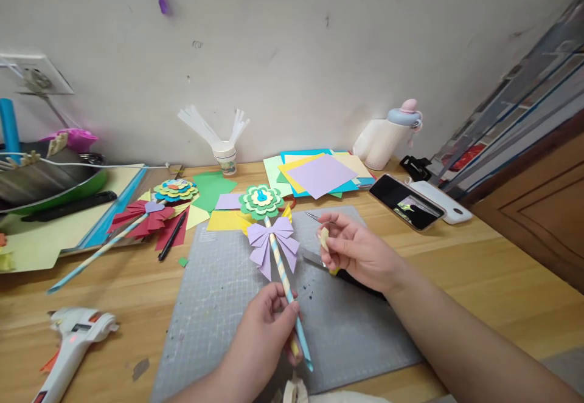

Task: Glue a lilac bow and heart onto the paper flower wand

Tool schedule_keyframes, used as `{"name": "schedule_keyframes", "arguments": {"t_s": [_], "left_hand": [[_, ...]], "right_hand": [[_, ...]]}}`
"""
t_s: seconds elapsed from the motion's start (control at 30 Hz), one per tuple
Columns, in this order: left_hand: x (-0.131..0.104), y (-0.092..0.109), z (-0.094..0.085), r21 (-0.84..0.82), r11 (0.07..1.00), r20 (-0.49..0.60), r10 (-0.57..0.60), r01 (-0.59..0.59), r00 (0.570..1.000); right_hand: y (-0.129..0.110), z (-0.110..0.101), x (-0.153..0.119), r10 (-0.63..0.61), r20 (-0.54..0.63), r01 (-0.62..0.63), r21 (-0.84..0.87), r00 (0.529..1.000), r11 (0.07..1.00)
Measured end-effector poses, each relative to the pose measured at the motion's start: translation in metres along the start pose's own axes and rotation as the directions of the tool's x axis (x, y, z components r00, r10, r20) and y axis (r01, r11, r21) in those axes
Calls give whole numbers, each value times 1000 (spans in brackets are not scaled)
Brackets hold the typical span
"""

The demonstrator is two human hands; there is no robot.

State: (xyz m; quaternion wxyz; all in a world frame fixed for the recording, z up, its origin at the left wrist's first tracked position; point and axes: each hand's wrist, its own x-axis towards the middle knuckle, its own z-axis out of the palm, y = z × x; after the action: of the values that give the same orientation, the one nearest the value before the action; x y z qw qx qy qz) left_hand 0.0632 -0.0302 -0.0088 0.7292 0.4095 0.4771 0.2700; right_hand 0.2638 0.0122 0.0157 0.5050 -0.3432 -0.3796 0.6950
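My left hand [269, 324] is closed round the lower stick of a paper flower wand [279, 263] striped blue and cream. A green, cream and blue layered flower [261, 201] tops the wand, with a lilac paper bow [274, 242] below it. To the right, my right hand [351, 248] pinches a small cream paper piece [324, 239] between thumb and finger. A thin pointed metal tip [312, 215] sticks out beside that hand's fingers; its kind is partly hidden. Under the right hand lies a blade with a dark handle [360, 284] on the grey cutting mat [219, 318].
A second paper flower wand [103, 254] with a red bow lies left, near a black pen [172, 237]. A white glue gun [77, 342] rests front left. Behind are colored paper sheets [319, 175], a paper cup [225, 158], a bottle [392, 132] and a phone [406, 202].
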Motion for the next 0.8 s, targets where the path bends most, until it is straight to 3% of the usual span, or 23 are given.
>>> {"name": "schedule_keyframes", "arguments": {"t_s": [0.2, 0.33, 0.4, 0.47, 0.53, 0.6, 0.7, 0.8], "left_hand": [[-9, -14, -2, -58, 996, -11, -67, 67, 998], [-10, -26, 4, -74, 995, -48, -67, 63, 997], [-12, -30, 6, -67, 995, -52, -78, 74, 996], [-16, -32, 4, -42, 993, -31, -109, 107, 994], [-23, -33, -4, 18, 987, -21, -161, 161, 987], [-31, -30, -14, 135, 973, -69, -177, 185, 982], [-41, -19, -21, 251, 964, -120, -55, 83, 991], [-44, -3, -14, 87, 996, -50, 13, -9, 999]], "right_hand": [[23, -3, 1, 62, -79, -50, 145, 995, 988], [37, 1, -1, 95, -97, -84, 113, 991, 990], [44, 5, -3, 24, -94, -22, 31, 995, 999], [49, 8, -7, -153, -79, 141, -139, 985, 980], [49, 12, -14, -392, -4, 360, -388, 920, 848], [47, 15, -22, -565, 177, 547, -588, 806, 596], [44, 19, -33, -621, 458, 719, -645, 636, 260], [45, 24, -40, -612, 608, 808, -582, 506, 90]]}}
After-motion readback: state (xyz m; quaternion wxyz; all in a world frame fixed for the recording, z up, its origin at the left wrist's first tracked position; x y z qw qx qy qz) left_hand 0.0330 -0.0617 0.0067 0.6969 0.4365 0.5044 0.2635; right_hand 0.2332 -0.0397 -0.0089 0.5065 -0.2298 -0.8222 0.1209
